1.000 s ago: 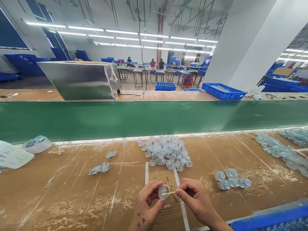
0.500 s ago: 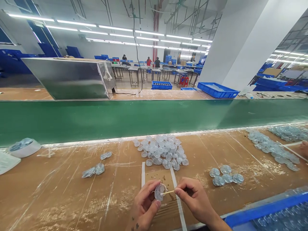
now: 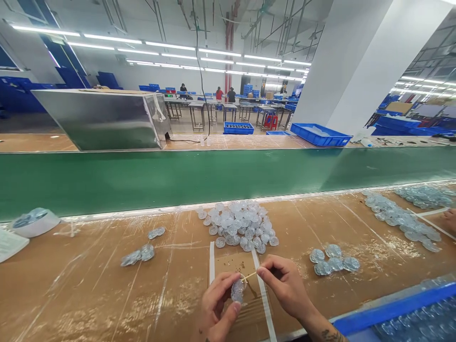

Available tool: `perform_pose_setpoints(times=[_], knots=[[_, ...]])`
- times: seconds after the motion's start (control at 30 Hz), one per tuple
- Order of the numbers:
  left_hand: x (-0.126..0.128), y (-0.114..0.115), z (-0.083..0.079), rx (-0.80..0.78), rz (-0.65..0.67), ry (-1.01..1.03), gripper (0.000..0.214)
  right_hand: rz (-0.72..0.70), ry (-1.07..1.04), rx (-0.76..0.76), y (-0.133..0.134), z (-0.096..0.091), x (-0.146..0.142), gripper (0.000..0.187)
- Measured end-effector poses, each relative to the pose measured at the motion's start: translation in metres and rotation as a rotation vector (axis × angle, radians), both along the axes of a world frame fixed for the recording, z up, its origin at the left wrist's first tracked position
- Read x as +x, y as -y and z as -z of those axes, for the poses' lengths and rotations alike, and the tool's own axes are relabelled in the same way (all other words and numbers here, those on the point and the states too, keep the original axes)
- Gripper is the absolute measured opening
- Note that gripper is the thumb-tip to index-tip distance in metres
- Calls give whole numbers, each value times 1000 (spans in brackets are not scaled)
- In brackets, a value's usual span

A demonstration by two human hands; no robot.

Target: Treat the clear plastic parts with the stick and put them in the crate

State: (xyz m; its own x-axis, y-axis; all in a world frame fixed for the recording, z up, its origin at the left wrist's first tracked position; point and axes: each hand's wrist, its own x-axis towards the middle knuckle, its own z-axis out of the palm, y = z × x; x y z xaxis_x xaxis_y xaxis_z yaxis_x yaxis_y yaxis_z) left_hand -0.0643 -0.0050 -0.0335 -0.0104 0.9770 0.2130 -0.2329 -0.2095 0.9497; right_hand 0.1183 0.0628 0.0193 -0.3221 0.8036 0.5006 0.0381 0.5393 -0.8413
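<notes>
My left hand pinches a clear, patterned plastic disc between thumb and fingers, tilted up on edge. My right hand grips a thin wooden stick between thumb and forefinger. The stick's far end meets the upper right edge of the disc; its very tip is hard to make out. Under both hands lies a brown work surface, where two white tape strips flank small brown specks. Just beyond is a heap of similar clear discs.
Several discs lie to the right, and a few more to the left. A blue bin of clear parts stands at the lower right. Behind the table runs a green conveyor belt. Another person's hand shows at the right edge.
The stick's tip has gone from the middle of the disc's face to its upper right edge. My right hand has shifted slightly up, and the disc has turned more edge-on.
</notes>
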Motion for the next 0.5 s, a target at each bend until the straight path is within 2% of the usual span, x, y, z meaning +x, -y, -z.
perform_pose_setpoints(times=[0.13,0.3,0.5], knots=[[1,-1,6,-21,3,-26,36,-41,-11,-2,4,-6,-2,84],[0,1,1,-55,-16,-40,36,-39,65,34,9,-15,-1,96],[0,4,-2,-16,-32,-28,37,3,113,-2,0,-3,2,85]])
